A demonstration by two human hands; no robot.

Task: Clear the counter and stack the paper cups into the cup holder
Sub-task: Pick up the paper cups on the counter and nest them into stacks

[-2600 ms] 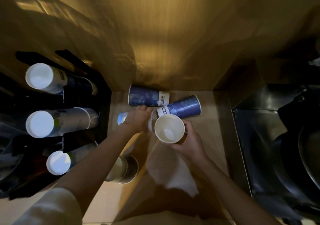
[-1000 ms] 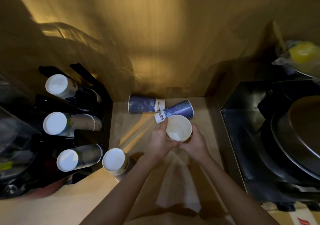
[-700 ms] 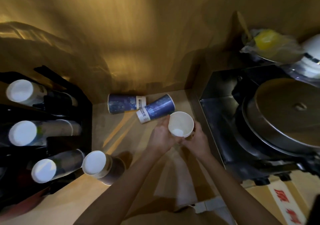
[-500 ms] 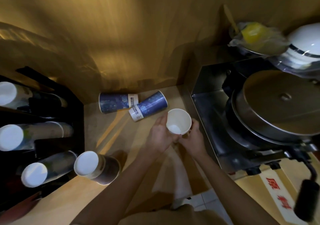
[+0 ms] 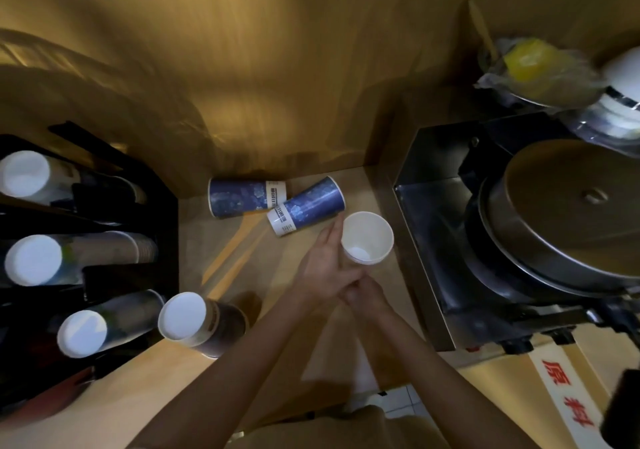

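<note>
I hold an upright paper cup (image 5: 367, 237) with a white inside above the wooden counter (image 5: 221, 251). My left hand (image 5: 322, 265) presses flat against its left side, fingers straight. My right hand (image 5: 365, 291) grips it from below and is partly covered by the left hand. Two blue paper cups (image 5: 242, 197) (image 5: 306, 206) lie on their sides near the back wall, touching each other. A black cup holder (image 5: 131, 275) at the left carries three slanted stacks of cups. An upside-down stack of cups (image 5: 197, 320) stands on the counter beside it.
A steel machine (image 5: 433, 241) with a large round metal lid (image 5: 571, 213) borders the counter on the right, close to the held cup. Behind it sit a plastic-wrapped yellow item (image 5: 530, 57) and a white bowl (image 5: 623, 71). The wooden wall rises right behind the lying cups.
A cup that lay under my left hand earlier is gone from the counter. My left hand has joined the right on the upright cup. The view has swung to the right.
</note>
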